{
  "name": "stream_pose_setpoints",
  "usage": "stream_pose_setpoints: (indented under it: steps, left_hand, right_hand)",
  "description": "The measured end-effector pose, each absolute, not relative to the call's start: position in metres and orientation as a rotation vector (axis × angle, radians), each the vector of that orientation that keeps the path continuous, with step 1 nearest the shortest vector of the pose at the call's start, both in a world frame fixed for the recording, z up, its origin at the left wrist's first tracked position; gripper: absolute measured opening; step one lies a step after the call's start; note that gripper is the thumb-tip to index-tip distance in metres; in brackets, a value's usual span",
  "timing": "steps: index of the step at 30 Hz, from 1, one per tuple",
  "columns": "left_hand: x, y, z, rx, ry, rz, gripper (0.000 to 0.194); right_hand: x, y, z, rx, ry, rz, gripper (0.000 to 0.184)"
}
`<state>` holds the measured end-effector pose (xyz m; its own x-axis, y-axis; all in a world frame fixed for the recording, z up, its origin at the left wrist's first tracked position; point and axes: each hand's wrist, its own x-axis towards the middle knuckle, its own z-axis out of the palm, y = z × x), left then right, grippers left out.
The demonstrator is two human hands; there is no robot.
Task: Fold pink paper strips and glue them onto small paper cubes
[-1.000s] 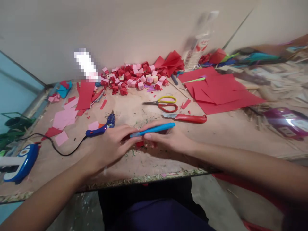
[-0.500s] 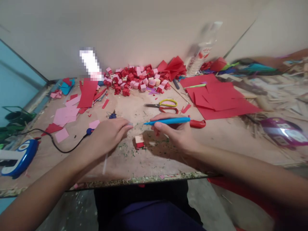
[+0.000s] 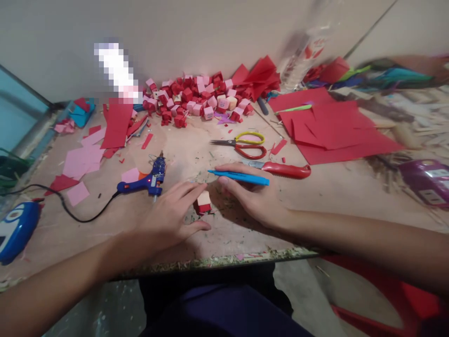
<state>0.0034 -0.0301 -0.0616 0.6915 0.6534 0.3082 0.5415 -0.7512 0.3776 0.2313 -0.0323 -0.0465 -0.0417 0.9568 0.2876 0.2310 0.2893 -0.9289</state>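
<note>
A blue marker pen (image 3: 245, 178) lies in the grip of my right hand (image 3: 257, 196), its bare pointed tip aimed left. Just below and left of that tip, a small paper cube (image 3: 204, 202) with a cream top and red side rests on the table. My left hand (image 3: 175, 210) is beside the cube, thumb and fingers apart, with fingertips at its upper left edge; whether they touch it I cannot tell. A blue glue gun (image 3: 152, 180) lies behind my left hand. Beyond my right hand are a red-handled knife (image 3: 287, 169) and scissors (image 3: 245, 142).
Many red and pink paper cubes (image 3: 196, 100) are heaped against the wall. Red sheets (image 3: 336, 124) lie at the right, pink sheets (image 3: 82, 161) at the left. A plastic bottle (image 3: 305, 56) stands behind. The glue gun's black cord (image 3: 84, 220) runs left.
The pen's tip has come uncovered as my hands parted. My left hand, earlier pinching something small and pale, has opened and moved toward the cube. The cube has come into view.
</note>
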Motion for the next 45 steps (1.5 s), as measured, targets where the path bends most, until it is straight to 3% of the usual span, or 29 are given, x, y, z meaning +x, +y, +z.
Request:
stream_pose_setpoints:
  steps: [3,9,14,20,30,45]
  left_hand:
    - [0.007,-0.027,-0.069,2.588,0.968,0.648,0.072]
    - [0.011,-0.028,-0.071,2.573,0.972,0.723,0.042]
    - [0.011,-0.03,-0.074,2.642,0.97,0.774,0.028]
    - [0.006,-0.028,-0.069,2.679,0.969,0.813,0.017]
    - [-0.003,-0.03,-0.068,2.615,1.006,0.774,0.028]
    - [-0.002,-0.028,-0.068,2.575,1.024,0.82,0.014]
  right_hand:
    - [0.231,-0.032,-0.046,-1.176,-1.558,0.87,0.017]
    - [0.231,-0.032,-0.046,-1.16,-1.603,0.837,0.017]
    - [0.223,-0.043,-0.048,-1.157,-1.511,0.891,0.015]
    - [0.224,-0.047,-0.047,-0.968,-1.765,0.694,0.017]
    - [0.229,-0.045,-0.038,-0.704,-2.134,0.48,0.021]
    - [0.228,-0.041,-0.037,-0.71,-2.165,0.464,0.015]
